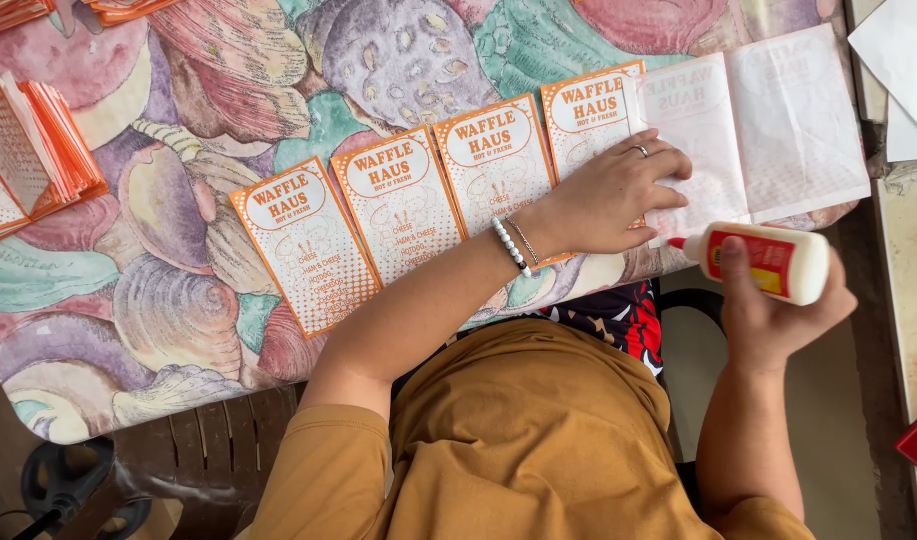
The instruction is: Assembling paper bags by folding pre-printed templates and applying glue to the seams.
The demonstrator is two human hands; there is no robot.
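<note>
My left hand (618,192) lies flat, palm down, on an unfolded white paper sheet (768,125) at the table's near edge, pinning it; a ring and two bracelets show on it. My right hand (773,315) grips a white glue bottle (773,262) with a red and yellow label, held sideways, its red nozzle pointing left at the lower edge of the sheet. Several orange-and-white printed paper bags (398,215) lie in an overlapping row left of the sheet.
The table wears a cloth (178,290) printed with large shells. A stack of orange-edged bags (33,150) sits at the far left, more at the top left corner. White paper (903,50) lies at the right. A dark wooden bench (208,450) is below.
</note>
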